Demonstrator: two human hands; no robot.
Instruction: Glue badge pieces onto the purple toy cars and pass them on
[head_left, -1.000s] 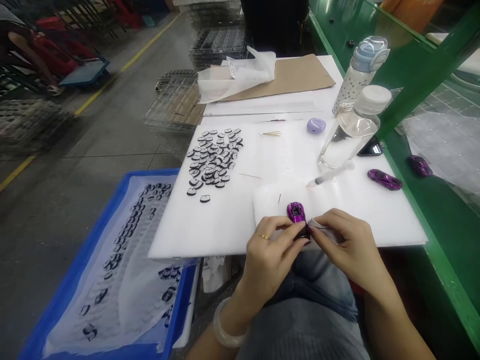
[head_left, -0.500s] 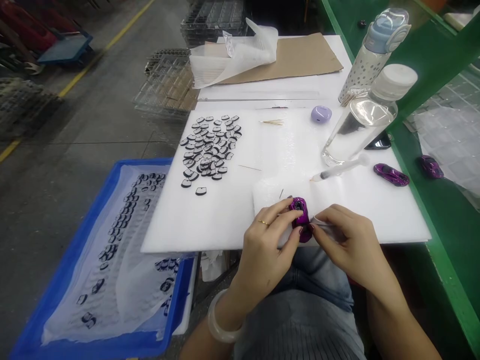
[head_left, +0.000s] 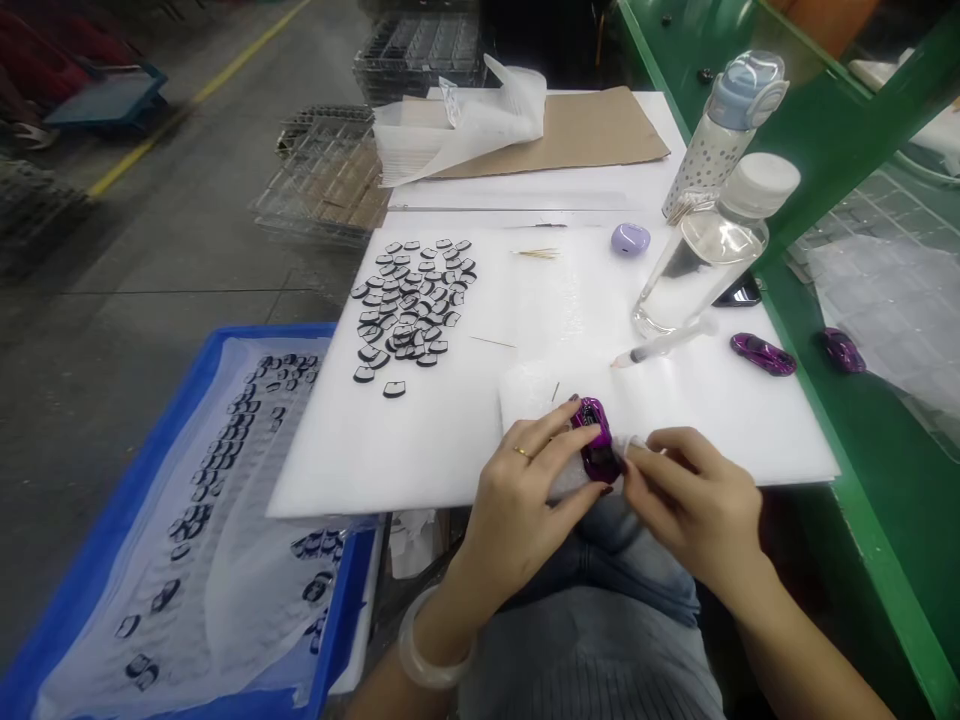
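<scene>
My left hand (head_left: 529, 480) is closed on a shiny purple toy car (head_left: 598, 455), gripped between thumb and fingers above the table's near edge. My right hand (head_left: 694, 505) pinches a crumpled white cloth (head_left: 630, 443) against the car's right side; whether it is cloth or tissue is hard to tell. Just beyond the car lies a thin dark sliver (head_left: 556, 392) on a white foam sheet. A syringe-like tube (head_left: 664, 347) rests farther off, pointing left. To the right a second purple toy car (head_left: 763, 354) sits on the table, and another purple car (head_left: 842, 350) on the green ledge.
Many small black-edged parts (head_left: 412, 305) are spread over the table's left. A blue tray (head_left: 169, 465) with more parts stands lower left. Toothpicks (head_left: 538, 254), a lilac case (head_left: 630, 239), a clear bottle (head_left: 701, 260), a dotted bottle (head_left: 709, 150) and cardboard (head_left: 600, 130) lie beyond.
The car has turned slightly in my left fingers. My right fingers have drawn a little away from it and curled in around the white cloth. The whole view has shifted slightly.
</scene>
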